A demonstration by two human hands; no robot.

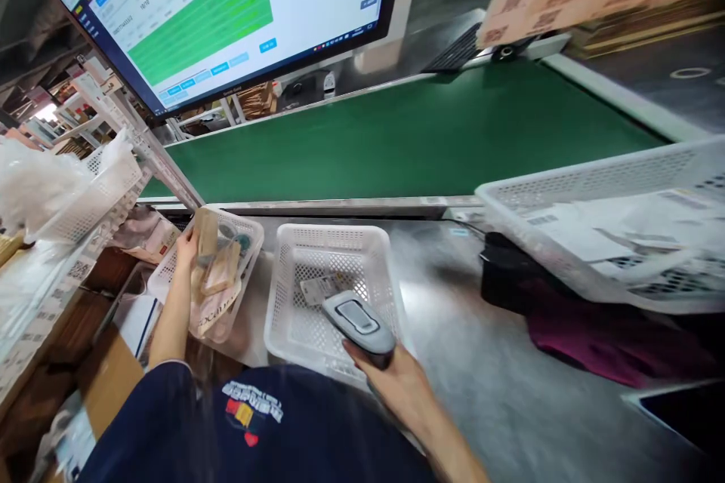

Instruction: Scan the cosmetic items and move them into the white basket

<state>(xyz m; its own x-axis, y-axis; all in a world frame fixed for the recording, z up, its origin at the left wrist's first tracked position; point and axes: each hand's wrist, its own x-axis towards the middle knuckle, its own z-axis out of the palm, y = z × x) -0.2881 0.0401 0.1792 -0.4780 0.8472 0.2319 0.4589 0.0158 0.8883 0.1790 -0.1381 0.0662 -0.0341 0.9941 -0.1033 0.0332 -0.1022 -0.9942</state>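
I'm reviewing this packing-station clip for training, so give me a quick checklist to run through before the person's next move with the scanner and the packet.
1. Scanner firmly held in right hand: ok.
2. Scanner head over the middle basket, above the tag lying in it: ok.
3. Left hand gripping a tan packet at the left basket: ok.
4. Packet's barcode facing the scanner: cannot tell.
5. Green conveyor belt bare in front of the station: ok.
6. Monitor on, showing green rows: ok; the text is too blurred to read.
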